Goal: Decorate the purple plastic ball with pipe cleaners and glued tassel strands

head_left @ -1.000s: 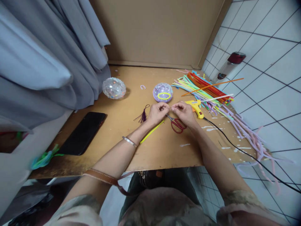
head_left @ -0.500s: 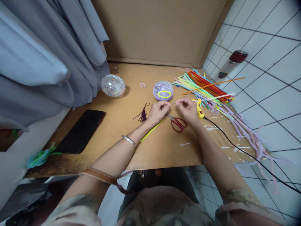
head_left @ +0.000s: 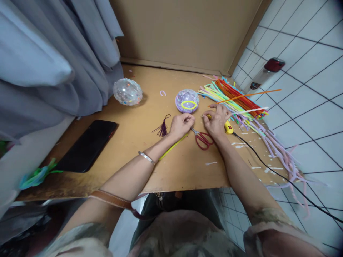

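Note:
My left hand (head_left: 182, 124) is closed in a pinch just below the purple decorated ball (head_left: 187, 98), which has a yellow ring (head_left: 189, 105) on its near side. Whatever the fingertips hold is too small to make out. To its right, my right hand (head_left: 216, 120) spreads its fingers over the yellow glue gun (head_left: 228, 127), mostly hidden under it; whether its thumb and index finger pinch something is unclear. Red-handled scissors (head_left: 203, 140) lie between the wrists. A dark tassel (head_left: 162, 127) is left of my left hand, and a yellow-green stem (head_left: 173, 147) runs beside that forearm.
A clear ball (head_left: 128, 92) sits at the back left, a black phone (head_left: 88, 145) at the left. Bundled coloured pipe cleaners (head_left: 235, 96) lie at the back right, near a bottle (head_left: 261, 76). A black cable (head_left: 264, 160) crosses the right edge. A grey curtain (head_left: 80, 53) hangs left.
My right hand's fingers have spread and lifted over the glue gun, while its thumb moved slightly away from my left hand. My left hand stays pinched. The view has shifted slightly.

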{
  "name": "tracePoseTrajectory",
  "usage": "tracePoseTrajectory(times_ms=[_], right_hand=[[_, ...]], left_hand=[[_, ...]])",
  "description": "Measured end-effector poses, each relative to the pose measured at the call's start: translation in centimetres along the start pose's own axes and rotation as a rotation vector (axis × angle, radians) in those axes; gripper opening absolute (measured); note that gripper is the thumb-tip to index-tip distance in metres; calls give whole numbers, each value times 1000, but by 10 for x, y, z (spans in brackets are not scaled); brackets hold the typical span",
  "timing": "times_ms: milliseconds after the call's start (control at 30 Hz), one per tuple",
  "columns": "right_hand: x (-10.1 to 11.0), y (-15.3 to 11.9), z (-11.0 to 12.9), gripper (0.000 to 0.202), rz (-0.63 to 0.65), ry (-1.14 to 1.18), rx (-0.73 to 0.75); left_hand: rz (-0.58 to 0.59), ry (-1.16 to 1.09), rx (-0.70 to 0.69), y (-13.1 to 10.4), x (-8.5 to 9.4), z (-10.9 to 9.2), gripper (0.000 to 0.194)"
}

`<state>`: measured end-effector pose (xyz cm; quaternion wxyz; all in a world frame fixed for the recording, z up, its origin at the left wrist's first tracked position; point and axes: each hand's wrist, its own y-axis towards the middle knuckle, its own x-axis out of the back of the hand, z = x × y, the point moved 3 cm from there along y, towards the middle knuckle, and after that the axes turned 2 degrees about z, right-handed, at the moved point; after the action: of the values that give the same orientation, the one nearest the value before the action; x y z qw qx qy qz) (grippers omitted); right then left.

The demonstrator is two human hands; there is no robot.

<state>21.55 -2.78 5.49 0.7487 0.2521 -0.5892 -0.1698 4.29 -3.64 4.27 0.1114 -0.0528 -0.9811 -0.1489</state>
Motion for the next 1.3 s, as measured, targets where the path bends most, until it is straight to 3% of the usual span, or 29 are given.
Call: tracePoseTrajectory(times_ms=[1300], right_hand=[[-11,6,5,20,75,-21,40]], left_hand=[[-8,85,-3,1,-2,4,20]])
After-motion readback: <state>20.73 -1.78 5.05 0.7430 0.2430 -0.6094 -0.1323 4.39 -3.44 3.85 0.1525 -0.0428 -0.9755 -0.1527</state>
